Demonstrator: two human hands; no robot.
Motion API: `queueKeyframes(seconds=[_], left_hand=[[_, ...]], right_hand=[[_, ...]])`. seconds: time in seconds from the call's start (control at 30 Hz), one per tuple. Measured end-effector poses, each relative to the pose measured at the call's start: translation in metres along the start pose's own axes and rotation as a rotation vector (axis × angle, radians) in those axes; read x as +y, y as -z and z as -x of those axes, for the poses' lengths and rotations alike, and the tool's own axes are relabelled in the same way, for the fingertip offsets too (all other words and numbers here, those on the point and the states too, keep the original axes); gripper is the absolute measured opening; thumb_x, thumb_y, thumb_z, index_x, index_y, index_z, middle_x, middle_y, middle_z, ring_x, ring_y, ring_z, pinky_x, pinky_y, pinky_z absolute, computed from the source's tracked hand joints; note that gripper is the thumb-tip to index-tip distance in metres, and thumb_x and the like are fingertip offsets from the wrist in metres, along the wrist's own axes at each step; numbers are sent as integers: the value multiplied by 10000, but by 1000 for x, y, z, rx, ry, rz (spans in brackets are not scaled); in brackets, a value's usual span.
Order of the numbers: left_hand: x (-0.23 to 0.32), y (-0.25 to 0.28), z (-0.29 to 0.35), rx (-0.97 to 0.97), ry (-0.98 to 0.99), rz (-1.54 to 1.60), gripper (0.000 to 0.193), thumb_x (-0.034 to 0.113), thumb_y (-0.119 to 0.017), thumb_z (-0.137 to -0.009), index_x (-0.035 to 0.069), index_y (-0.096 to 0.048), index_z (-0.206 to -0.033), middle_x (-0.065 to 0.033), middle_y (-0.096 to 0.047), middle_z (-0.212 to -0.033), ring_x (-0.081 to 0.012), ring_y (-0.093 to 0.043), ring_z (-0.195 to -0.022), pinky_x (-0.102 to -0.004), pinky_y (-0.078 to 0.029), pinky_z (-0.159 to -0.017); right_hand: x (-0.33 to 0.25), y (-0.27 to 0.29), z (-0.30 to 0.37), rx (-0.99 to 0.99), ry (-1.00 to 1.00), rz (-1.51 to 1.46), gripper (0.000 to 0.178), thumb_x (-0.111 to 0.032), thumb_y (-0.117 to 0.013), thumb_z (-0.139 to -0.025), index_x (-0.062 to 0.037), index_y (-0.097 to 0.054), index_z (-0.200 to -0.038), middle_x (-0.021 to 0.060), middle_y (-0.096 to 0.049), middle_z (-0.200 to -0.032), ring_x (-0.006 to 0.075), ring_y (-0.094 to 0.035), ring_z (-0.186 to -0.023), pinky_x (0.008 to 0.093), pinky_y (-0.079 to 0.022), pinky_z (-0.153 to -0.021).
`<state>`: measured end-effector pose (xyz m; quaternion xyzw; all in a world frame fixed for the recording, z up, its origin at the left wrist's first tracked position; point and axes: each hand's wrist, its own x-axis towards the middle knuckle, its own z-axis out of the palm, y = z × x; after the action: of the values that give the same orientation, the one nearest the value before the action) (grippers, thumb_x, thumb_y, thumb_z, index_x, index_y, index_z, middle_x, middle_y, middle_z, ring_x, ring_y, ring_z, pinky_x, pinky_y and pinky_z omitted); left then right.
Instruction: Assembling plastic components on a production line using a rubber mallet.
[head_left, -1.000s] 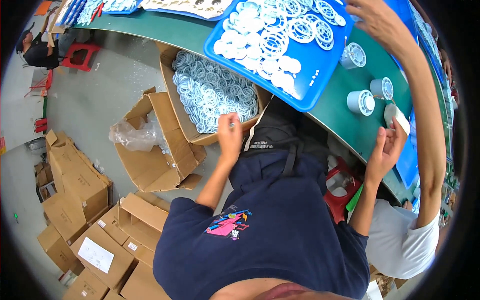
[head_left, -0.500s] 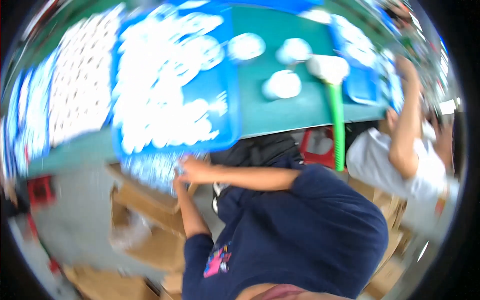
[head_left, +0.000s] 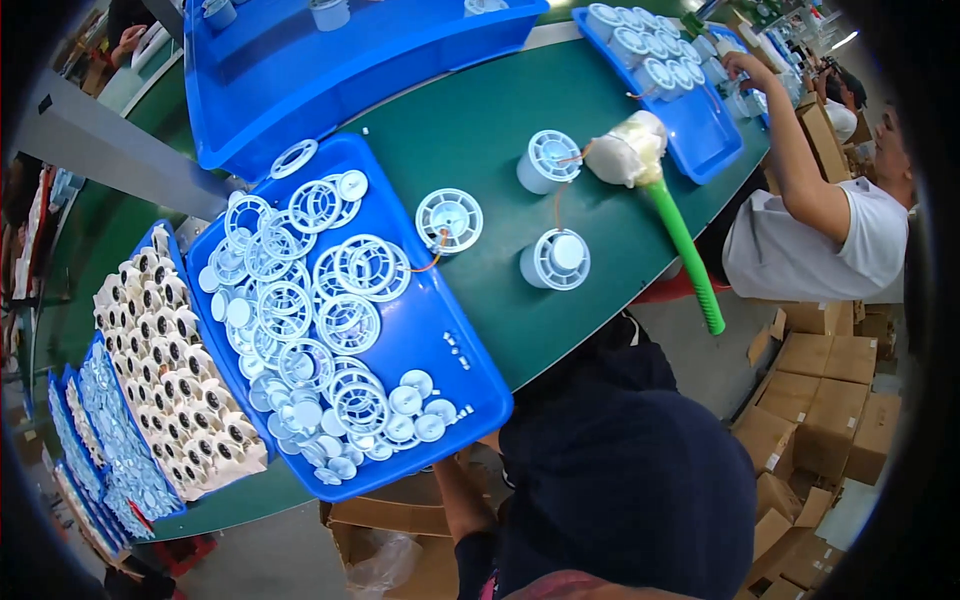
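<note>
The near edge of a blue tray [head_left: 455,330] hides most of both my hands. My left forearm [head_left: 463,500] reaches up to that edge, its fingers out of sight beneath it. Only a sliver of skin that appears to be my right hand [head_left: 491,441] shows by the tray's near right corner. White spoked rings [head_left: 348,324] and small round discs [head_left: 405,400] are heaped in the tray, with a few tiny white pieces [head_left: 455,350] beside them. What my fingers touch cannot be seen.
Right of the tray stand a round slotted part [head_left: 449,221] and two white cups [head_left: 549,161] with orange wires. Beyond lies a green-handled mallet [head_left: 685,245]. A person [head_left: 815,220] works at the right by another blue tray [head_left: 705,150]. Open cardboard boxes [head_left: 395,515] stand below.
The view has swung and sharpened, so the tray now sits tilted and nearer. My hands, earlier visible at light-blue pieces below the tray's front edge, are now mostly hidden under it.
</note>
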<state>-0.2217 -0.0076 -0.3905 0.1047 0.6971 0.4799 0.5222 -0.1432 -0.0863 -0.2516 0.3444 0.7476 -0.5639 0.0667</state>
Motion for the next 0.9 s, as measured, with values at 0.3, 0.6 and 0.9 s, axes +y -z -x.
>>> queueKeyframes(seconds=[0.3,0.6,0.9], left_hand=[[-10,-12,-1,20,8,155,895,624,-669,-910,48,-450,-1559,-380,-493,-1466,-485,-510,-1369,-594,-447,-1091],[-30,70,72,363,16,407,856,598,-679,-912,55,-479,-1542,-379,-505,-1450,-482,-527,-1350,-588,-460,-1079],[-57,90,122,599,-46,621,816,572,-688,-915,61,-508,-1526,-379,-517,-1434,-480,-545,-1332,-581,-473,-1067]], right_hand=[[13,37,-15,146,-142,-178,769,-456,-749,-842,-79,-525,-1475,245,-546,-1478,418,-534,-1349,502,-473,-1079],[-22,14,-28,-29,-196,-291,751,-497,-720,-866,-101,-535,-1477,217,-567,-1465,401,-550,-1330,487,-482,-1060],[-25,10,-48,-100,-297,-388,736,-539,-691,-889,-122,-546,-1479,190,-588,-1453,383,-565,-1311,472,-491,-1041]])
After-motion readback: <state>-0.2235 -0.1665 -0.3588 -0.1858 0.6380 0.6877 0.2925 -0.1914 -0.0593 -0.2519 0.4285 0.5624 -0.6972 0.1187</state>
